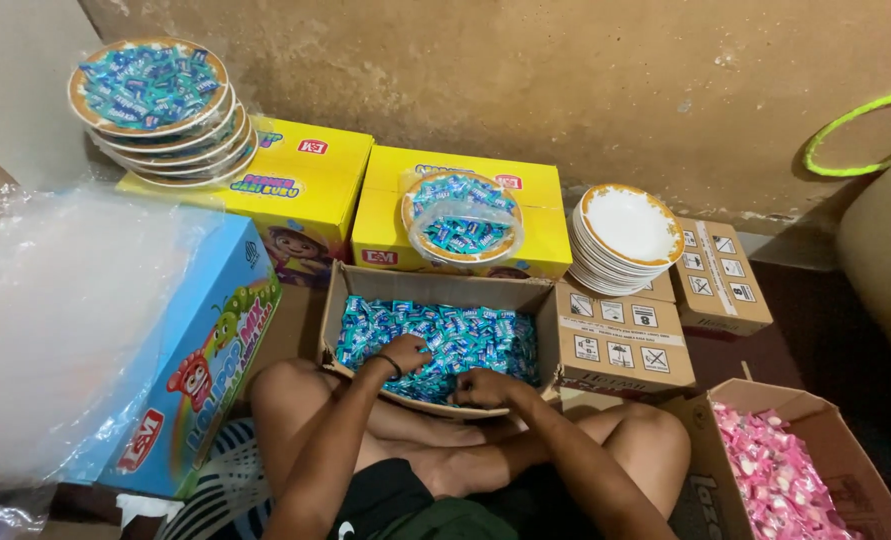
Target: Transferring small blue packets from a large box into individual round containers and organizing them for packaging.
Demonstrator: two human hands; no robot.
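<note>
Blue wrapped candies [465,335] fill the cardboard box [435,290] under our fingers: our left hand [405,352] curls loosely into the heap, our right hand [477,388] bunches over some at the near edge. How tightly either grips, we cannot tell. Beyond them sit yellow boxes [385,215] and stacked plates [627,232].

Bare-armed and bare-legged, with no sleeves showing anywhere on either arm. Wears a thin dark band around the wrist of the left hand [405,352], while the right hand [480,388] carries no ring, watch or band that can be made out. Dressed below in dark shorts, black at the left thigh with a small white mark near the hem, shading to dull green across the lap.
</note>
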